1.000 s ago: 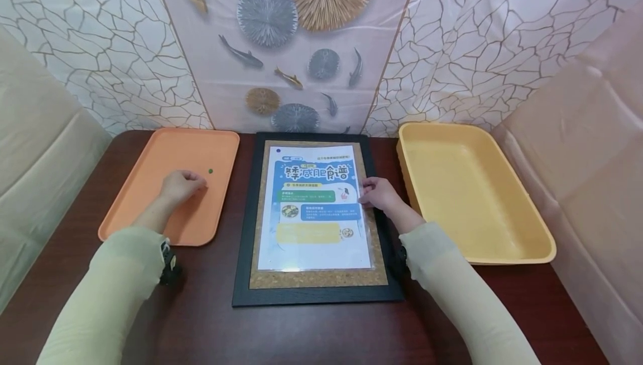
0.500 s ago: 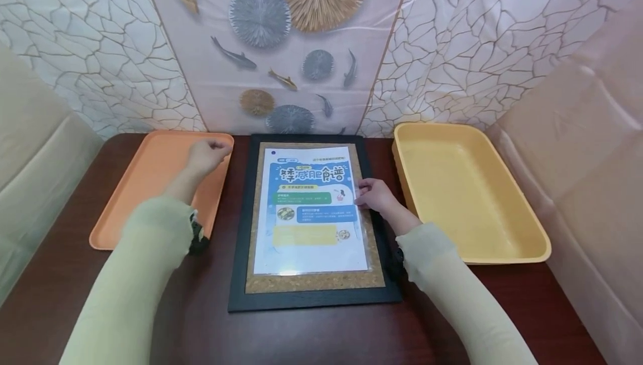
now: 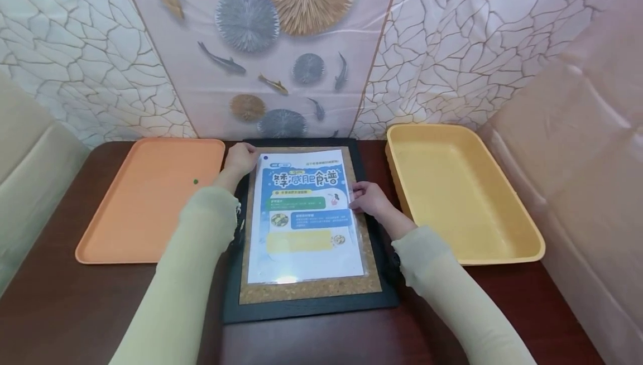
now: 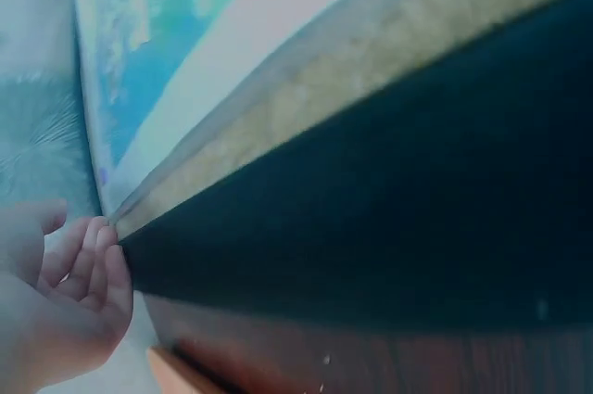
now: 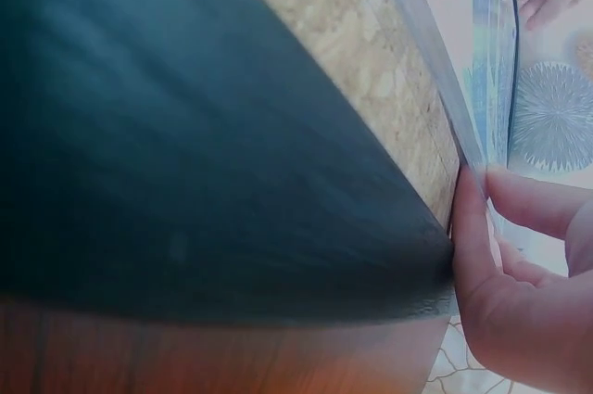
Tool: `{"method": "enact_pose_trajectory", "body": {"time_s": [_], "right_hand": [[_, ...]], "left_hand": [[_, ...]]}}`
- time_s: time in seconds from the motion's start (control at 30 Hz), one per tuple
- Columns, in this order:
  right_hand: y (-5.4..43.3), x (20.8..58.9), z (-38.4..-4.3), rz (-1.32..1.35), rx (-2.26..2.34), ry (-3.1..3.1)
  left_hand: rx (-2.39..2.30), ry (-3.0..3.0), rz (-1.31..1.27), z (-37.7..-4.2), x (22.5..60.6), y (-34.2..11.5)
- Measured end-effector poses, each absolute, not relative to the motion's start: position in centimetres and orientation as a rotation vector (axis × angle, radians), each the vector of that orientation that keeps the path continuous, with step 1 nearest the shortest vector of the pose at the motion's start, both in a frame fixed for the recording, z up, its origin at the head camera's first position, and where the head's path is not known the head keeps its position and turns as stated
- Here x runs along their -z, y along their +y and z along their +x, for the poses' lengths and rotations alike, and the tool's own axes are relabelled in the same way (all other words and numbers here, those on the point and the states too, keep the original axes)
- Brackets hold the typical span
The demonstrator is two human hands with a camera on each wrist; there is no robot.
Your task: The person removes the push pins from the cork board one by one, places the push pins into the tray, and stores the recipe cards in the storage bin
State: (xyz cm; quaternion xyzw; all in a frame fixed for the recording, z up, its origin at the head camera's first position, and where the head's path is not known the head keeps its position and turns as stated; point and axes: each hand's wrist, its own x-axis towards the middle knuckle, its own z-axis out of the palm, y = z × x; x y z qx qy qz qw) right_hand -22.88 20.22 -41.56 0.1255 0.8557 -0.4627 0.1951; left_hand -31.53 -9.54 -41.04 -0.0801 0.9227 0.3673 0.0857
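Note:
A printed poster sheet (image 3: 303,264) with a clear margin lies on a black-framed cork board (image 3: 311,289). At its upper left corner sits a dark purple round pin head (image 3: 265,157). My left hand (image 3: 241,158) is at the board's upper left corner, just beside that pin. In the left wrist view its fingers (image 4: 97,269) are bent at the frame's edge; whether something small is between them is hidden. With thumb and fingers, my right hand (image 3: 373,200) pinches the sheet's right edge, and the right wrist view shows the clear margin (image 5: 443,79) there.
To the left lies an orange tray (image 3: 135,203) with a small green round piece (image 3: 196,181) on it. A deep yellow bin (image 3: 464,197) stands on the right. Behind the brown table (image 3: 321,342) hangs a patterned cloth (image 3: 296,91).
My left hand has left the orange tray and moved right to the board's upper left corner. The right hand keeps its place on the sheet's edge. The view has shifted slightly.

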Motion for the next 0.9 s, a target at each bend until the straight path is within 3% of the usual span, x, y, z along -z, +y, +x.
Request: {"method": "enact_pose_trajectory", "body": {"time_s": [0.33,0.9], "right_hand": [[20.0,41.6,-22.8,0.339,1.279,2.410],[20.4,42.0,-23.1,0.332,1.283,2.419]], "left_hand": [[-0.708,2.900,-0.074,-32.5,41.7,-7.9],[-0.459,2.940,-0.082,-32.6,41.9,-6.2]]}}
